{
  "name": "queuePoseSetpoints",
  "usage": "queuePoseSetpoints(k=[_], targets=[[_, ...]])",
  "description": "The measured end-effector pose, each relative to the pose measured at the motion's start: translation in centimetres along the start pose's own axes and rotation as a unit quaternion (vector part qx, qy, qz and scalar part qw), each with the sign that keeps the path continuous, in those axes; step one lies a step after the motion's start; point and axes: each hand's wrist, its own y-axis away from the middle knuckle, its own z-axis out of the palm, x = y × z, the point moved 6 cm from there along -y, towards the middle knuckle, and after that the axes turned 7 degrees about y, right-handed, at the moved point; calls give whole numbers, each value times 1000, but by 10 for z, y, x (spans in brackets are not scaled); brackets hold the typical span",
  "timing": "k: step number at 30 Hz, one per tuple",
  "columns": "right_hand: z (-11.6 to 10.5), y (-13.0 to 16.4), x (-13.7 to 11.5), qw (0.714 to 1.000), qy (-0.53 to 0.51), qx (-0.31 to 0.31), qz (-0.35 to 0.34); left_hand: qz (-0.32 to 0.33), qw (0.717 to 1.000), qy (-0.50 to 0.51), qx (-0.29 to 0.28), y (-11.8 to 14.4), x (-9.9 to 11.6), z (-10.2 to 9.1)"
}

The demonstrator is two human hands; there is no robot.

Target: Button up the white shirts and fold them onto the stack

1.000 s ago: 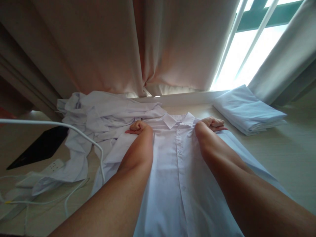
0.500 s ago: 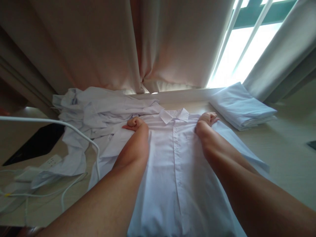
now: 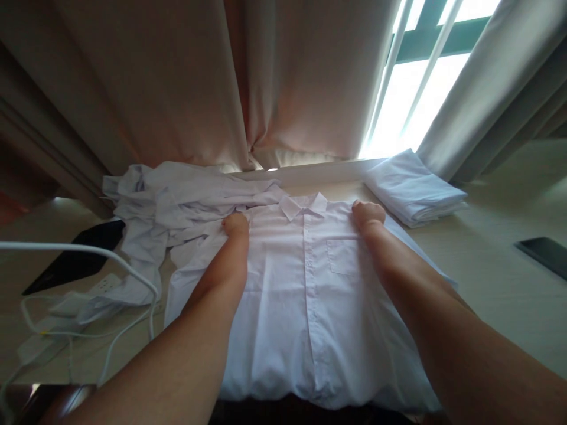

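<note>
A white button-up shirt [image 3: 279, 295] lies front up on the table, its collar [image 3: 303, 205] at the far end and its hem toward me. My left hand [image 3: 235, 224] is closed at the shoulder on the left of the collar, fingers curled onto the cloth. At the opposite shoulder, my right hand [image 3: 369, 213] is closed on the fabric, its fingertips mostly hidden. A chest pocket [image 3: 343, 257] shows between the button placket and my right forearm. Both sleeves are partly covered by my arms.
Crumpled white clothes [image 3: 190, 189] lie at the back left, and a folded white stack [image 3: 414, 189] at the back right. Left are a black flat object [image 3: 77, 254], a power strip [image 3: 104, 284] and white cables [image 3: 133, 268]. A dark phone-like object [image 3: 544, 254] lies far right. Curtains [image 3: 177, 77] hang behind.
My right hand's fingers, earlier bent outward to the right, now curl over the shoulder. My left hand has turned, its thumb no longer sticking out. The shirt's hem and pocket have come into view.
</note>
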Motion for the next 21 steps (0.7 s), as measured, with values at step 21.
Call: queuePoseSetpoints(k=[21], targets=[[-98,170,168,990,-86,114,14,212,970,40,110,171,71,-51]])
